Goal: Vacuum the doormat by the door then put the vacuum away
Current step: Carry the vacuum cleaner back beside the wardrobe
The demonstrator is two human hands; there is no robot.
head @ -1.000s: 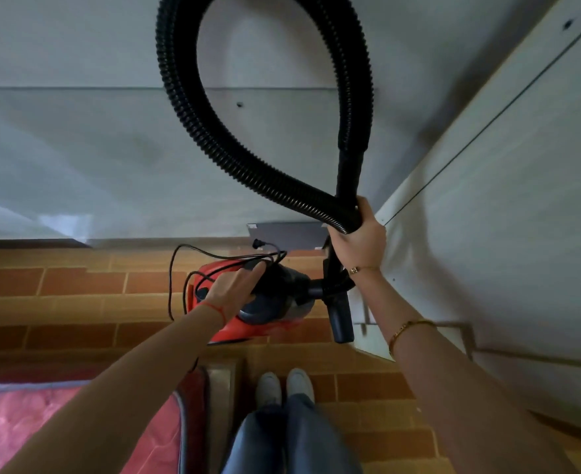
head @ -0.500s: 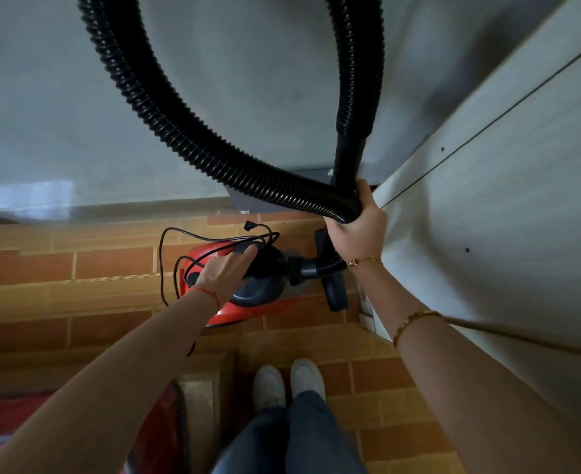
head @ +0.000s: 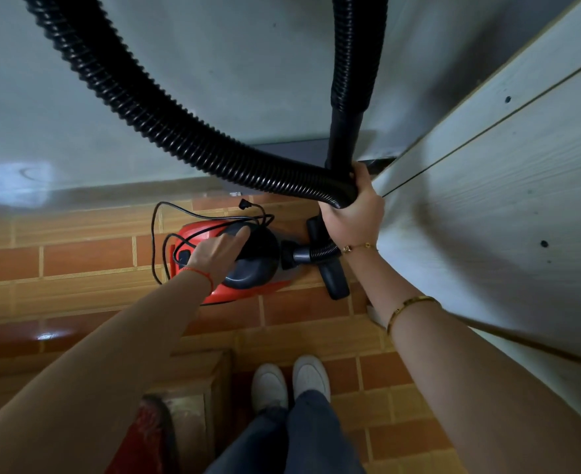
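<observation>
The red and black vacuum [head: 258, 265] sits on the brick-tile floor close to the wall. My left hand [head: 218, 255] lies over its black top, fingers curled on the handle, with the black power cord [head: 153, 241] looped beneath it. My right hand [head: 355, 217] grips the ribbed black hose [head: 179, 128] together with the rigid wand where they cross, next to the wooden panel. The hose loops up out of the top of the view. The black floor nozzle [head: 334, 282] lies on the tiles right of the vacuum. An edge of the red doormat [head: 142, 436] shows at the bottom left.
A grey wall [head: 214, 63] stands straight ahead, and a pale wooden panel [head: 487, 206] closes the right side. A raised tiled step [head: 193, 378] is by my white shoes [head: 289, 381]. The cord's plug [head: 244, 203] lies loose near the wall.
The view has closed in on the wall and vacuum. The hose loop now rises out of frame, and the doormat has slid almost out of view. Both hands keep their holds.
</observation>
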